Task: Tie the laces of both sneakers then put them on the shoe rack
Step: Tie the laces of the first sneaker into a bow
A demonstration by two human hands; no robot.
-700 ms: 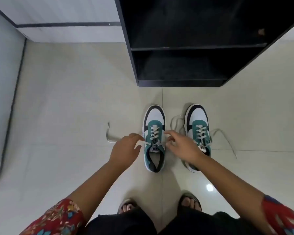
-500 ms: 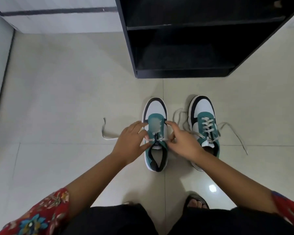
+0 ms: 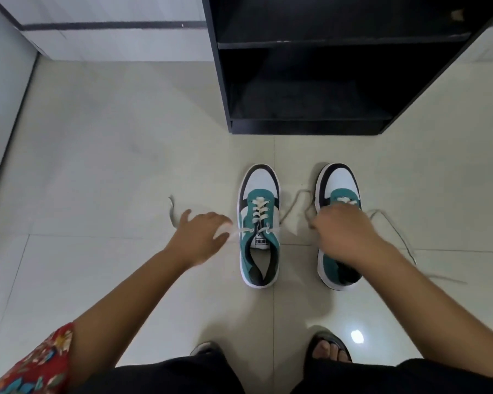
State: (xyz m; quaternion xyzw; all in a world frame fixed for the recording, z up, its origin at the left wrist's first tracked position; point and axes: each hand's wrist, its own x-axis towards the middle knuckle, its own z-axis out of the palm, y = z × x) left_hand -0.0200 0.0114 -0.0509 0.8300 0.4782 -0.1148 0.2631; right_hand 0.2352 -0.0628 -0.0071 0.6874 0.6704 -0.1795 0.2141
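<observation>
Two teal, white and black sneakers stand side by side on the tiled floor, toes toward the black shoe rack (image 3: 305, 127). The left sneaker (image 3: 260, 180) has its white laces pulled out sideways. My left hand (image 3: 202, 240) is just left of it, blurred, closed on the left lace end (image 3: 239, 230), whose tail trails further left. My right hand (image 3: 345, 231) hovers over the right sneaker (image 3: 337, 177), hiding its tongue, with fingers closed on the left sneaker's other lace end (image 3: 295, 199).
The right sneaker's own lace (image 3: 396, 231) lies loose on the floor to the right. My feet in sandals (image 3: 329, 351) are at the bottom. A wall (image 3: 0, 95) runs along the left. The rack's lower shelves are dark and hold nothing visible.
Both hands have moved apart from the left sneaker's tongue, the left going left and the right going right over the other sneaker, drawing the lace ends outward.
</observation>
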